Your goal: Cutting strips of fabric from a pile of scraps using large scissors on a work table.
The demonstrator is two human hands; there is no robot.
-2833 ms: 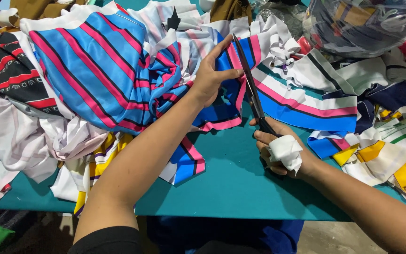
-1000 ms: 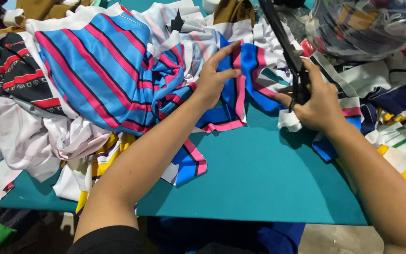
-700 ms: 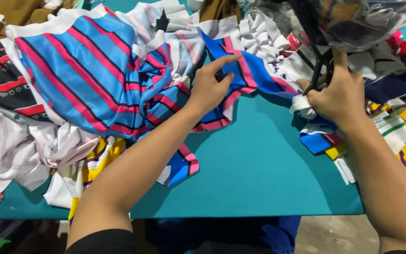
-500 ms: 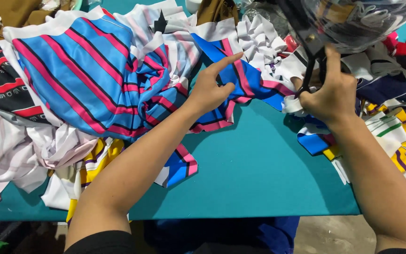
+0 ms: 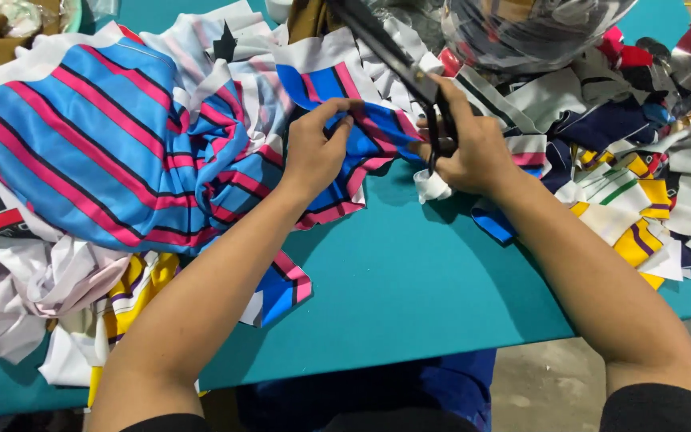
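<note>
My left hand point(image 5: 317, 152) grips a fold of the blue fabric with pink and black stripes point(image 5: 113, 152), which lies bunched across the left of the teal table point(image 5: 425, 280). My right hand point(image 5: 469, 148) holds large black scissors point(image 5: 397, 56) by the handles, blades pointing up and away to the left. A white cloth wrap hangs below that hand. The two hands are close together over the striped fabric's right end.
A heap of cut fabric scraps point(image 5: 641, 184) in white, yellow, navy and pink covers the right side. A clear plastic bag of fabric point(image 5: 529, 28) stands at the back. White and yellow pieces point(image 5: 65, 312) hang over the front left edge.
My right hand lifted the scissors from the table and brought them up beside my left hand. My left hand went from flat on the fabric to pinching a fold.
</note>
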